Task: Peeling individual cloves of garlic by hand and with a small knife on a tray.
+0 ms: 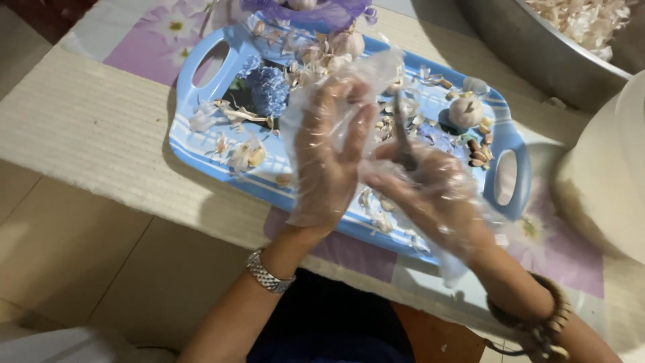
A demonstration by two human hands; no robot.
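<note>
We are in the middle of peeling garlic over the light blue rectangular plastic tray with cut-out handles (201, 107), which rests on the surface (87, 128) covered by a pale woven mat and a purple flowered cloth. Our left hand (329, 154), in a loose clear plastic glove, is raised with its fingers (349, 131) spread and released; whether a clove lies behind the palm we cannot tell. Our right hand (430, 188), gloved the same way, has its fingers clenched around a small dark-bladed knife (403, 138) whose tip points up, just beside the left palm. On the tray lie papery garlic skins (232, 114), loose cloves, and one whole white garlic bulb (465, 111) near the right handle; a purple mesh bag (316, 13) of bulbs sits at the far edge. A large metal bowl (524, 47) holding peeled white pieces stands beyond the tray. We judge the work to be well underway, and the next move calls for a steady, short cut with the blade kept away from the thin glove
</note>
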